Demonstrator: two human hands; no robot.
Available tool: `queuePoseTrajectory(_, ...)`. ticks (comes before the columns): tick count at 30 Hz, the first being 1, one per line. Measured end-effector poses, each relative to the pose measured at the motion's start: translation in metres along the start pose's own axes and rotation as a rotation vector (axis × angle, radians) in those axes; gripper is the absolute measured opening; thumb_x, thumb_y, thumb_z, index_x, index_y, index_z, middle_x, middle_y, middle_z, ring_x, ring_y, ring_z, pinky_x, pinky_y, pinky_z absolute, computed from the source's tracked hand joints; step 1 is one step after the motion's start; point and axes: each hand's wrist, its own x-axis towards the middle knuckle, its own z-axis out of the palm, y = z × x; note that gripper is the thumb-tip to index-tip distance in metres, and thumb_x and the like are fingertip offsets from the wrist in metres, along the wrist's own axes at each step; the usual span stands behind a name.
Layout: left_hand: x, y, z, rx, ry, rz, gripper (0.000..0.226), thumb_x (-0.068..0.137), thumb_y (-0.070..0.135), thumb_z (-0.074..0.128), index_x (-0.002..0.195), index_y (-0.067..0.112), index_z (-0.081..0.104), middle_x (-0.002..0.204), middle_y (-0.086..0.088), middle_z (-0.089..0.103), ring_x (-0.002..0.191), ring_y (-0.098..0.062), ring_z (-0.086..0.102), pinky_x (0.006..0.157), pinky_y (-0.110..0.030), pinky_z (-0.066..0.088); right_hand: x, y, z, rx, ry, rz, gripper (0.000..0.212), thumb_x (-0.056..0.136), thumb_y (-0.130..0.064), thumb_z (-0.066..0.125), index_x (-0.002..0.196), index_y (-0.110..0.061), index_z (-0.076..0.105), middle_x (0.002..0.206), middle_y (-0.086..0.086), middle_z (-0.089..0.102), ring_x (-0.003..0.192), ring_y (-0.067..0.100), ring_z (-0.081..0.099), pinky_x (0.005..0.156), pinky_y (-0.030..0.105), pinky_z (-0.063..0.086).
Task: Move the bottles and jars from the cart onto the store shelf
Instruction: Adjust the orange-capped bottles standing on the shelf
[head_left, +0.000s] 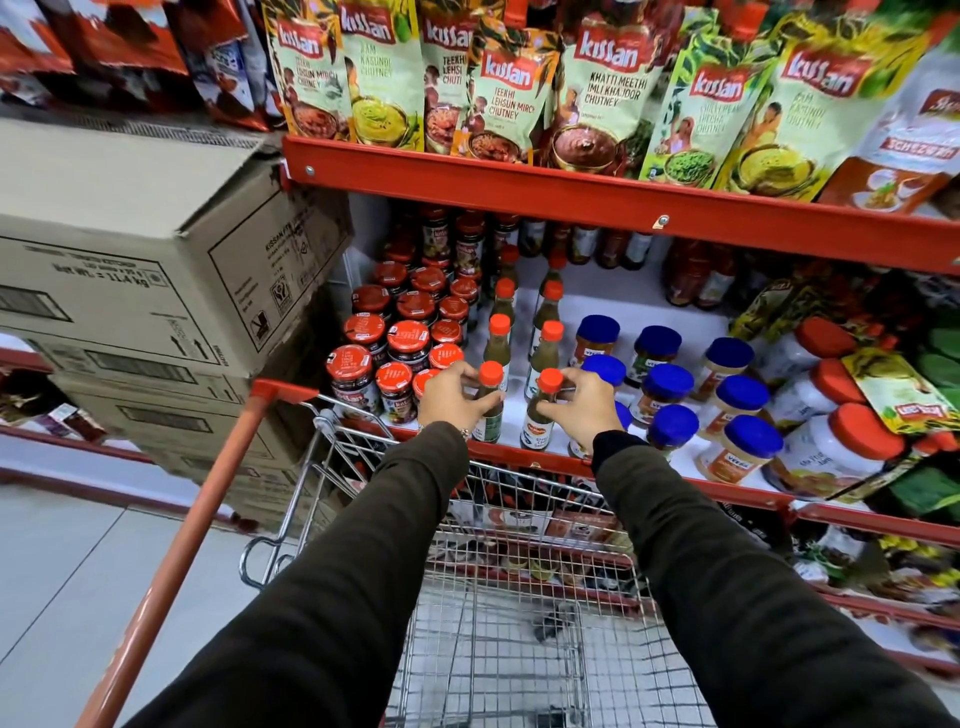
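Both arms in dark sleeves reach forward over the wire cart to the front edge of the store shelf. The left hand wraps its grip closed around the neck of a green sauce bottle with an orange cap; the right hand is likewise closed on a second green bottle beside it. Both bottles stand upright on the shelf, at the front of two rows of matching bottles running back from the grips. Left of the left grip stand red-lidded jars; right of the right grip, blue-lidded jars.
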Motion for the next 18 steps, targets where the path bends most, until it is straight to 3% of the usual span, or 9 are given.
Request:
queuePoseTrajectory(3, 0.0014, -0.0018, 0.0019, 0.038, 0.011, 0.012, 0.038, 0.074, 0.032, 0.086, 0.098, 0.012, 0.065, 0.1, -0.002, 0.072, 0.094, -0.022, 0.067, 0.086, -0.039, 0.056, -0.0013, -0.0007, -0.0001, -0.019, -0.01, -0.015, 0.037, 0.077, -0.003, 0.077, 0.113, -0.007, 0.068, 0.111, 0.01, 0.072, 0.102, 0.021, 0.063, 0.095, 0.03, 0.048)
queuePoseTrajectory(5, 0.0006, -0.0041, 0.002, 0.017, -0.03, 0.056, 0.043, 0.077, 0.031, 0.083, 0.111, 0.012, 0.063, 0.111, -0.004, 0.068, 0.103, -0.022, 0.062, 0.093, -0.036, 0.052, -0.0027, 0.0004, 0.0, -0.017, 0.007, -0.039, 0.038, 0.077, -0.007, 0.078, 0.114, -0.01, 0.066, 0.109, 0.005, 0.07, 0.1, 0.016, 0.06, 0.091, 0.026, 0.045)
queuePoseTrajectory(8, -0.0011, -0.0061, -0.0001, -0.046, -0.152, 0.102, 0.048, 0.085, 0.014, 0.075, 0.13, 0.011, 0.058, 0.126, -0.01, 0.067, 0.119, -0.023, 0.059, 0.107, -0.029, 0.042, -0.0045, 0.0026, 0.001, 0.006, 0.053, -0.054, 0.034, 0.077, -0.013, 0.082, 0.107, -0.013, 0.067, 0.101, 0.0, 0.069, 0.095, 0.015, 0.062, 0.088, 0.028, 0.049)
queuePoseTrajectory(11, -0.0006, -0.0084, -0.002, -0.133, -0.217, 0.049, 0.044, 0.09, -0.001, 0.064, 0.133, 0.004, 0.058, 0.131, -0.016, 0.066, 0.126, -0.029, 0.06, 0.116, -0.04, 0.041, -0.005, 0.0044, 0.0029, 0.001, 0.064, -0.03, 0.029, 0.08, -0.012, 0.081, 0.106, -0.01, 0.069, 0.103, 0.005, 0.071, 0.09, 0.016, 0.062, 0.086, 0.03, 0.051)
queuePoseTrajectory(14, 0.0, -0.0083, -0.0039, -0.147, -0.181, 0.02, 0.04, 0.088, 0.001, 0.069, 0.127, 0.004, 0.063, 0.126, -0.016, 0.069, 0.121, -0.029, 0.064, 0.113, -0.041, 0.045, -0.0053, 0.0044, 0.0024, 0.01, 0.06, -0.018, 0.029, 0.081, -0.009, 0.079, 0.109, -0.009, 0.069, 0.106, 0.007, 0.072, 0.088, 0.016, 0.062, 0.084, 0.028, 0.049)
queuePoseTrajectory(18, -0.0022, -0.0049, -0.0032, -0.137, -0.098, -0.003, 0.035, 0.08, 0.011, 0.081, 0.112, 0.006, 0.069, 0.109, -0.012, 0.075, 0.101, -0.023, 0.07, 0.094, -0.031, 0.053, -0.0055, 0.0043, 0.0018, 0.019, 0.046, -0.007, 0.027, 0.081, -0.007, 0.079, 0.107, -0.009, 0.07, 0.105, 0.008, 0.073, 0.088, 0.017, 0.065, 0.087, 0.032, 0.054)
